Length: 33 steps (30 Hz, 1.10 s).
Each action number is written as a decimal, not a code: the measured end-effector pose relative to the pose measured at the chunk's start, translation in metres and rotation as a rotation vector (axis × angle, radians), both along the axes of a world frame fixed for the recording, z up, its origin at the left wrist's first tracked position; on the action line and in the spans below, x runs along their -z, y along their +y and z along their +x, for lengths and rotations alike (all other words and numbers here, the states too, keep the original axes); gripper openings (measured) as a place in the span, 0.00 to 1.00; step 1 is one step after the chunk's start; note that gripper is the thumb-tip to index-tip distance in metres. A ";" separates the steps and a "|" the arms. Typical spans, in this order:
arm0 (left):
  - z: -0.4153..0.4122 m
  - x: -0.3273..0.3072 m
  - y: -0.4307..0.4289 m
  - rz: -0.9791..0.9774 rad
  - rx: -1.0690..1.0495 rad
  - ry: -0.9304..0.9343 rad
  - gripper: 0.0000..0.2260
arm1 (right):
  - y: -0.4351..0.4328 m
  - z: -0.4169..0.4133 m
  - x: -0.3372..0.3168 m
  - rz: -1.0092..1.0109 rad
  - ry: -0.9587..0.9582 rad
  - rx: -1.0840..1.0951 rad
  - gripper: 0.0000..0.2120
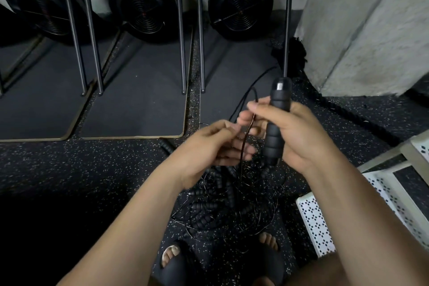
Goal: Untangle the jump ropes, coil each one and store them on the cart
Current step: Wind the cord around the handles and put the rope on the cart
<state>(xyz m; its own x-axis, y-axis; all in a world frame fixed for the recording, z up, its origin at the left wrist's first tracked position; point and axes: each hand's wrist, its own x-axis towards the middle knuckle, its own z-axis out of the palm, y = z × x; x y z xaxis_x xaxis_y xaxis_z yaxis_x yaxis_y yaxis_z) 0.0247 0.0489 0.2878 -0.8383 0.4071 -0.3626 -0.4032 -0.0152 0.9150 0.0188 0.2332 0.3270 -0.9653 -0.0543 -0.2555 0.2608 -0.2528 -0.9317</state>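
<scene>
Head view: right hand [299, 137] grips handle [277, 121] near-upright, cap up.

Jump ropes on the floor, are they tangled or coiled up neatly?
Tangled. The jump ropes lie in one jumbled heap, loops crossing each other, none wound separately.

Black handle [277, 123] upright, ropes [227, 202] tangled (wire, beaded)
</scene>
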 end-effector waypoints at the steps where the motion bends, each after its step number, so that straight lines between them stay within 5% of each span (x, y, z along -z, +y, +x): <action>1: 0.002 0.001 0.002 0.002 0.063 -0.003 0.10 | 0.002 -0.002 0.000 -0.030 0.010 0.032 0.05; 10: 0.005 0.013 0.005 -0.194 0.173 0.190 0.06 | 0.024 -0.014 0.008 -0.179 -0.046 0.182 0.11; 16: -0.004 0.005 -0.005 -0.111 -0.112 0.257 0.07 | 0.019 -0.004 0.017 0.271 -0.142 -0.132 0.10; 21: -0.013 0.001 -0.013 0.019 -0.305 0.203 0.05 | 0.003 0.004 0.025 0.358 -0.142 -0.447 0.11; 33: -0.021 0.002 -0.025 0.131 -0.500 0.063 0.07 | -0.015 0.009 0.027 0.455 -0.045 -0.455 0.06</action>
<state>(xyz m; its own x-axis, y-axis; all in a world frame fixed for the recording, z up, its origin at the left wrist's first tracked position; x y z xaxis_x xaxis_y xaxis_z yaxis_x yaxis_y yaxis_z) 0.0038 0.0243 0.2858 -0.9606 -0.0102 -0.2779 -0.2614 -0.3081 0.9148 0.0276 0.2184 0.3004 -0.8593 -0.3319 -0.3891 0.2900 0.3104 -0.9053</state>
